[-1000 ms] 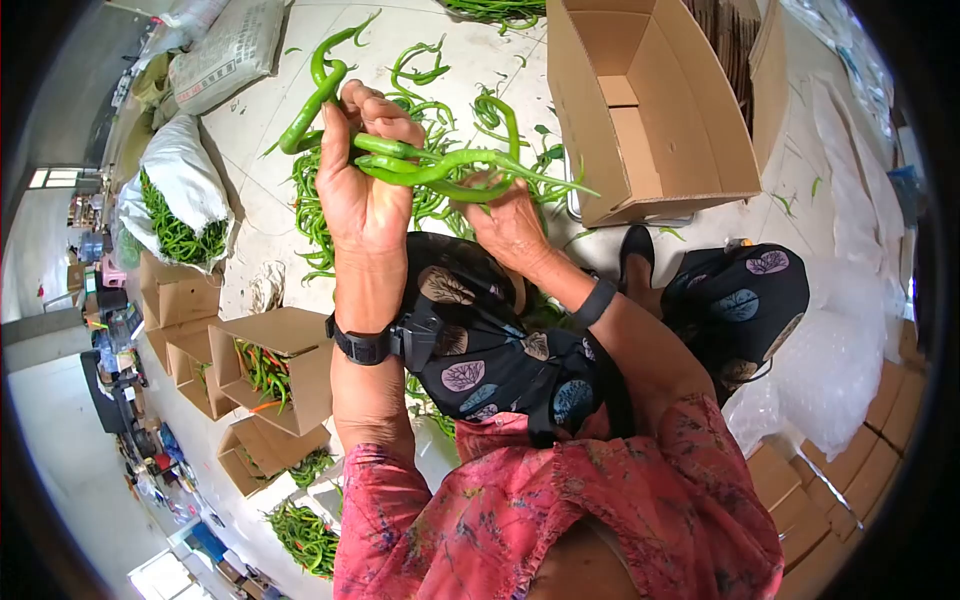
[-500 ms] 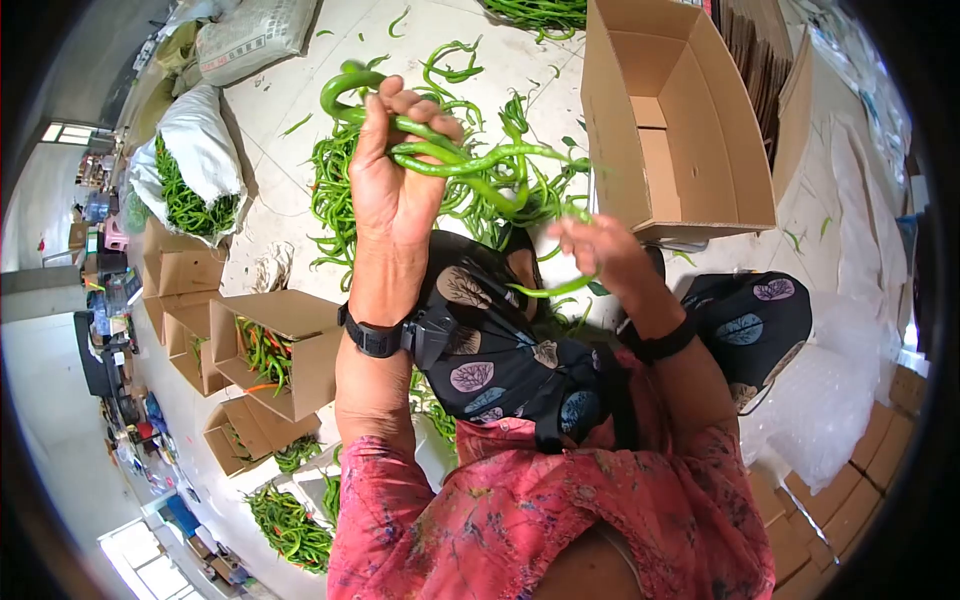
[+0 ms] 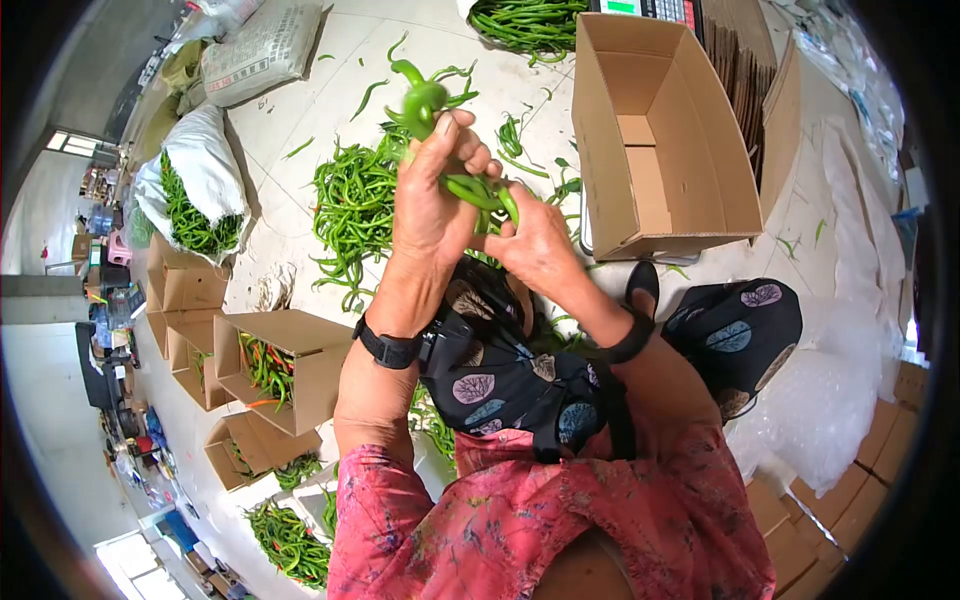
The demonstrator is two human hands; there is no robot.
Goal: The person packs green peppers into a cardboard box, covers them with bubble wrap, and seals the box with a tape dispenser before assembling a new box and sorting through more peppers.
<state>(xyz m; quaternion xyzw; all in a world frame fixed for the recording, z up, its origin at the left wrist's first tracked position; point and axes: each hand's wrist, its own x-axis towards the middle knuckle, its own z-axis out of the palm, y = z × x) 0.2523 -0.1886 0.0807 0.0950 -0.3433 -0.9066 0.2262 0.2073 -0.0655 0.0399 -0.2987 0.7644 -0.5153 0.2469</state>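
Observation:
A small bunch of long green chili peppers (image 3: 424,103) is gripped in my left hand (image 3: 435,195), with curled fingers wrapped round them and ends sticking out above the thumb. My right hand (image 3: 540,240) has come up against the bunch from the right, its bent fingers closed about the lower pepper ends (image 3: 510,204). The fingertips are partly hidden there. Below and left of the hands, a loose pile of green chili peppers (image 3: 350,205) lies on the tiled floor.
An open cardboard box (image 3: 605,150) stands at right, beside flattened cardboard (image 3: 735,80). A digital scale display (image 3: 655,10) sits behind it. At left are a white sack (image 3: 200,130) of peppers and a box (image 3: 310,375) holding red and green peppers. Bubble wrap (image 3: 810,410) lies at right.
My right hand has moved left and up to meet the bunch in my left hand; the pepper it held low at right no longer shows there. The left hand has shifted slightly right.

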